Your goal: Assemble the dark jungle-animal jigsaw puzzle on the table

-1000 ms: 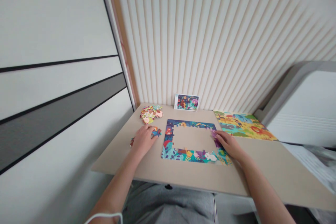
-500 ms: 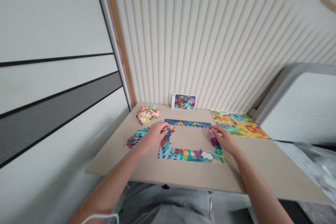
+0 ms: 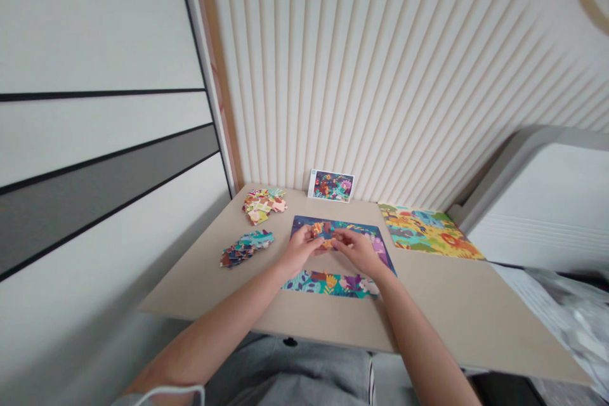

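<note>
Beyond the near strip of the puzzle border (image 3: 328,284), around the centre of the frame, our left hand (image 3: 297,252) and right hand (image 3: 360,254) pinch the orange, brown and blue puzzle piece (image 3: 327,230) from either side, about equally near. It lies between our fingertips, toward the border's far strip, its long axis unclear; the picture card (image 3: 332,186) leans behind.

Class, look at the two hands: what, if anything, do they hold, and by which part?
Colourful puzzle cardboard, one piece or several: the left hand at its left edge, the right hand at its right.
</note>
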Demonstrator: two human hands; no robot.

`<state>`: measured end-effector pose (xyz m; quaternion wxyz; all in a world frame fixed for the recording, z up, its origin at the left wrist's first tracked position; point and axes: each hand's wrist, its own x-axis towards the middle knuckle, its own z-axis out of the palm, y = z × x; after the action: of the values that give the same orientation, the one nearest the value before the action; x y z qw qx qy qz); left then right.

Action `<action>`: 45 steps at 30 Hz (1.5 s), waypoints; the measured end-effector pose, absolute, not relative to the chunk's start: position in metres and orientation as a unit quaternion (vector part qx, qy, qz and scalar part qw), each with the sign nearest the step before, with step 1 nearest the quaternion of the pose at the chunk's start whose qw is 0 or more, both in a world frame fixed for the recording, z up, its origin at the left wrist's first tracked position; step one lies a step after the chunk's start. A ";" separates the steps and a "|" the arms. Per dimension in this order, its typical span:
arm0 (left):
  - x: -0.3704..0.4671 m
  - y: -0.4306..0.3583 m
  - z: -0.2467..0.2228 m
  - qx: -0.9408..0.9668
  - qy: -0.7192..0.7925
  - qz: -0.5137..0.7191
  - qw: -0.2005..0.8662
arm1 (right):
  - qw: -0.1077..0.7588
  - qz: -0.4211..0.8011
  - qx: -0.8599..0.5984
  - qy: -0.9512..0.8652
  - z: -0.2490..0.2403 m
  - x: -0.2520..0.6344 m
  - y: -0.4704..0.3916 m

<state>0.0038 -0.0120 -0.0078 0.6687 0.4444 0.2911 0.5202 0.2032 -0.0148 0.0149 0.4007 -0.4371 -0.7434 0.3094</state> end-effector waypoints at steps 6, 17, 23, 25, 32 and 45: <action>-0.001 -0.003 -0.010 0.449 0.331 0.548 0.623 | 0.426 0.335 -0.451 -0.709 0.006 0.217 -0.014; -0.016 0.007 -0.006 0.459 0.395 0.581 0.543 | 0.489 0.364 -0.468 -0.640 0.002 0.218 -0.007; -0.018 0.011 -0.009 0.466 0.410 0.580 0.528 | 0.508 0.364 -0.479 -0.616 -0.001 0.223 -0.003; -0.020 0.013 -0.011 0.460 0.417 0.583 0.524 | 0.509 0.364 -0.489 -0.608 -0.003 0.224 -0.003; -0.027 0.020 -0.014 0.435 0.434 0.594 0.519 | 0.493 0.335 -0.496 -0.632 -0.006 0.227 -0.001; -0.020 0.009 -0.020 0.525 0.421 0.530 0.515 | 0.481 0.353 -0.508 -0.620 0.004 0.221 -0.009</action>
<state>-0.0201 0.0089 -0.0201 0.5154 0.5254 0.4214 0.5299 0.2214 -0.0087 0.0042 0.4814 -0.5083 -0.6205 0.3534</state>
